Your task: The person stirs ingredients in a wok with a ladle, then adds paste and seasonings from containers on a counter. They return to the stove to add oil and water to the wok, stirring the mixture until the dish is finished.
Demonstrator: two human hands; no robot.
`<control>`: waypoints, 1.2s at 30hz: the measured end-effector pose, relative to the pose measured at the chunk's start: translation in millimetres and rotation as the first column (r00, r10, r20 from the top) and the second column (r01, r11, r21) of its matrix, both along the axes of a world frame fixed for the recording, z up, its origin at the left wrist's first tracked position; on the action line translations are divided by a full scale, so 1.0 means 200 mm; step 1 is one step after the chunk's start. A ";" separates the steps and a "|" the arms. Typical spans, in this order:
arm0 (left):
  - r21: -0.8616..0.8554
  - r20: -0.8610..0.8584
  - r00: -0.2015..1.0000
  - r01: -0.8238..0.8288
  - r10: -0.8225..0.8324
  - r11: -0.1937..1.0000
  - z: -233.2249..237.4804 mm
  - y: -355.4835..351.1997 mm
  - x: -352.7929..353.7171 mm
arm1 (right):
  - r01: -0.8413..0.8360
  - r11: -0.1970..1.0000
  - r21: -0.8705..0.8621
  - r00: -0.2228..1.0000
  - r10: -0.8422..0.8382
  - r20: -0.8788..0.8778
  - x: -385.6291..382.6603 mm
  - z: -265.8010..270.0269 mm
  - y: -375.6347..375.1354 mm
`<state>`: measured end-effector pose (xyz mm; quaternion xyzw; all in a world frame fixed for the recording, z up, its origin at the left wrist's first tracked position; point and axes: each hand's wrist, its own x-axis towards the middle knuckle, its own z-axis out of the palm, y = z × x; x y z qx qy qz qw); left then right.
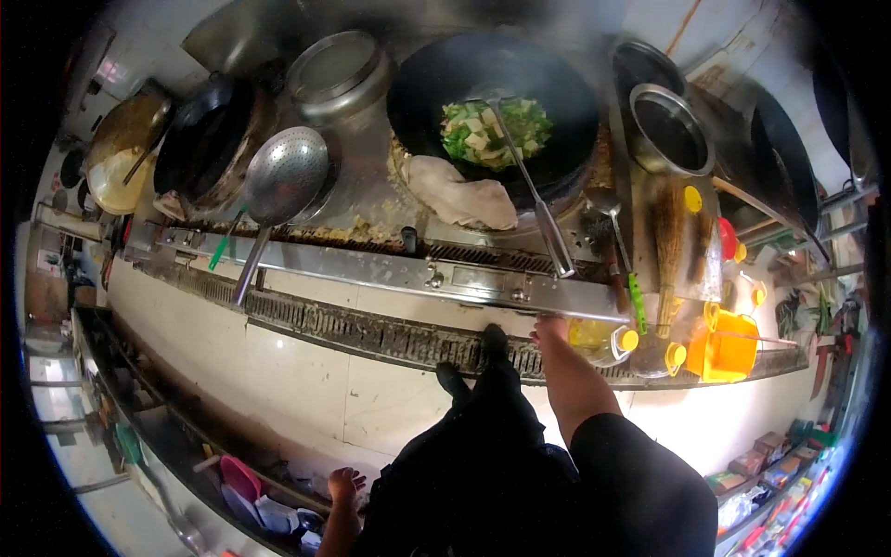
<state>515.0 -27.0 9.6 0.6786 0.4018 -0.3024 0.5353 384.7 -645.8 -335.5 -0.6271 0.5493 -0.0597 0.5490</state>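
My right hand (550,330) is at the front edge of the stove (371,275), just below a knob, with its fingers partly hidden by the edge. Down at the lower left hangs my left hand (344,484), empty, with its fingers apart. In the large black wok (422,102) lie chopped green vegetables with pale chunks (483,135). A long-handled metal ladle (529,176) leans in the wok, its handle over the stove front and touched by neither hand. A crumpled pale cloth (459,193) lies against the wok's near left rim.
Left of the wok are a perforated skimmer (288,172), a lidded pot (336,74) and another dark wok (200,153). To the right stand a steel pot (670,130), a bamboo brush (668,241), an oil bottle (594,336) and an orange jug (726,345). A drain grate (371,332) crosses the floor.
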 end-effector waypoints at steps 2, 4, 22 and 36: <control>0.101 -0.007 0.986 0.167 -0.168 0.981 -0.02 0.02 -0.01 | -0.152 0.962 -0.229 0.985 0.128 -0.114 -0.05 -0.19 -0.01; 0.058 0.047 0.986 0.156 -0.159 0.986 -0.02 0.05 -0.03 | -0.086 0.993 -0.082 0.979 0.069 -0.190 0.04 0.18 0.02; -0.191 0.014 0.890 0.449 -0.455 0.873 -0.47 -0.03 0.24 | -0.546 0.834 0.081 0.837 0.548 0.000 -0.78 0.75 0.48; 0.569 0.180 -0.313 0.807 -0.932 -0.162 -0.72 -0.92 0.14 | 0.381 0.814 0.439 0.921 -0.294 -0.255 -2.01 1.35 0.94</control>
